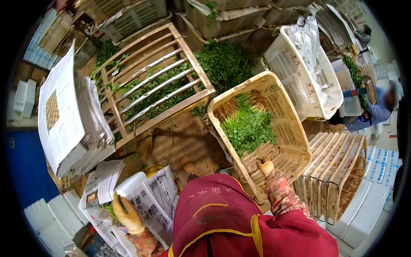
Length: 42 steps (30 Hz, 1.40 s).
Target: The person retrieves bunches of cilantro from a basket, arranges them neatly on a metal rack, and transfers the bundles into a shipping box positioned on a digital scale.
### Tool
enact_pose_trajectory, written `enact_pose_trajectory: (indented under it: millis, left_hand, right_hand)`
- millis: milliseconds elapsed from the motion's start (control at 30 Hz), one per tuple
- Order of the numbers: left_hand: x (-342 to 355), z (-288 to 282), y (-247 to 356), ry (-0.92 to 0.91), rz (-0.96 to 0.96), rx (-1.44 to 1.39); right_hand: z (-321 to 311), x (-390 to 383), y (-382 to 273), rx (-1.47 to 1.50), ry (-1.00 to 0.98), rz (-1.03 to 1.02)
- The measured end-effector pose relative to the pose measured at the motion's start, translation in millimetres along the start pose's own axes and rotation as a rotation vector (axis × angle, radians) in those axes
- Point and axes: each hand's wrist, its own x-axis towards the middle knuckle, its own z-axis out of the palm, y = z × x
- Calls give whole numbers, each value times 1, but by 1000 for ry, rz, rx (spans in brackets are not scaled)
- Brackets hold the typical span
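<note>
Greens [252, 132] lie in the yellowish crate [287, 122] before us, toward its far edge, root ends that way and leaves toward the near edge. Our right hand [266, 166] reaches in by the near edge, fingers curled; we cannot tell whether they grip anything. Our left hand [128, 216] is open, fingers extended, over newspaper sheets [162, 188], with a few leaves [107, 209] just beside it. We see a thick newspaper stack [64, 111] at the left edge of a slatted rack [192, 60], and a leafy heap [224, 64] past its right edge.
</note>
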Motion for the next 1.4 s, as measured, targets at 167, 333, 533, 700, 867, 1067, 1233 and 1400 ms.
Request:
enact_pose_trajectory:
  millis: [167,333,533,700,867,1067,1233,1400]
  left_hand:
    - [-35,100,115,-392,375,-235]
    - [-80,160,171,-665,352,-279]
    - [-97,219,185,-908,279,-238]
    - [-91,292,180,-943,288,-236]
    - [-77,325,192,-1083,351,-242]
    - [-70,337,197,-1083,354,-276]
    - [-77,345,195,-1115,409,-253]
    - [-81,356,184,-1215,406,-187]
  right_hand:
    - [-15,39,-32,-146,-46,-258]
    - [-47,133,-38,-80,141,-148]
    - [-41,261,-25,-359,219,-233]
    - [-22,337,-12,-808,-1,-113]
    - [-16,314,9,-517,353,-423]
    - [-113,208,-31,447,847,-234]
    - [-110,193,29,-403,797,-70]
    - [-46,306,100,-394,673,-151]
